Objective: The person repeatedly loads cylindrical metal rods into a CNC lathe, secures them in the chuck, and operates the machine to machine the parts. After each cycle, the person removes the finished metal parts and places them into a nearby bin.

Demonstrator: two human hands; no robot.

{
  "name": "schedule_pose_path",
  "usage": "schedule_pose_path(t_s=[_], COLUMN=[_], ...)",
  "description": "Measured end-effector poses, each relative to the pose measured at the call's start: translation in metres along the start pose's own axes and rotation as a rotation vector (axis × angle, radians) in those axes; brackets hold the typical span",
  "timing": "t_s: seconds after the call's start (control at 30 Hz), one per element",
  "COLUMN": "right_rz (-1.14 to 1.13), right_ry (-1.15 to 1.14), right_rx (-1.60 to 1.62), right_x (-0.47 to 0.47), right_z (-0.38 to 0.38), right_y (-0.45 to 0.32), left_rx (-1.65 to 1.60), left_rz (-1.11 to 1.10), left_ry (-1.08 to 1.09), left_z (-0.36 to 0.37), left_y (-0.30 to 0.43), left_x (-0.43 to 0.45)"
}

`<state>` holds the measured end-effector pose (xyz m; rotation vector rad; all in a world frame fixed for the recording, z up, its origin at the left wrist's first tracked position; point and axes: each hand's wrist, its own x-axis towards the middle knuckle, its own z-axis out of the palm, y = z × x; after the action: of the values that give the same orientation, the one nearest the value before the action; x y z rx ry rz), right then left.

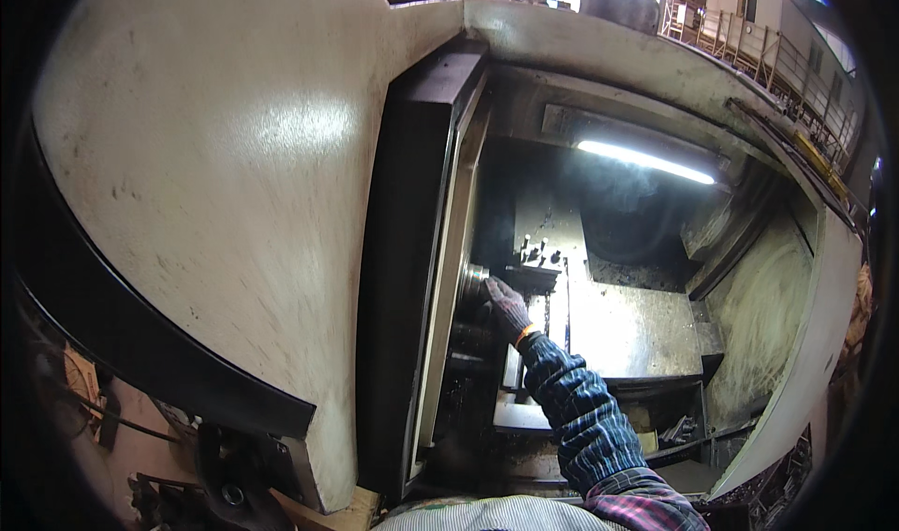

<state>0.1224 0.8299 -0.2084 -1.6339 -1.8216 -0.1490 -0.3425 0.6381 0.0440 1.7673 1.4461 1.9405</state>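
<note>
My right hand, in a knitted work glove with an orange cuff, reaches into the lit enclosure of a metal-cutting lathe. Its fingertips are at a shiny round metal workpiece at the chuck side; whether they grip it or only touch it cannot be told. Just right of the fingers stands a tool post with several upright bolts. A blue patterned sleeve covers my forearm. My left hand is out of view.
The machine's dark door edge and pale housing rise at the left. A lamp tube glows above, with thin smoke near it. Metal pieces lie in a lower compartment. The pale right panel borders the opening.
</note>
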Motion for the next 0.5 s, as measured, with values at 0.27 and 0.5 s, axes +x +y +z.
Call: schedule_pose_path(t_s=[0.27,0.5], right_rz=[0.048,0.452], right_ry=[0.043,0.091], right_rx=[0.172,0.391], right_x=[0.001,0.002], right_z=[-0.007,-0.003], right_y=[-0.004,-0.020], left_rx=[0.356,0.010], left_rz=[0.170,-0.008], left_ry=[-0.033,0.032], left_z=[-0.014,-0.001], left_y=[-0.026,-0.021], left_x=[0.002,-0.003])
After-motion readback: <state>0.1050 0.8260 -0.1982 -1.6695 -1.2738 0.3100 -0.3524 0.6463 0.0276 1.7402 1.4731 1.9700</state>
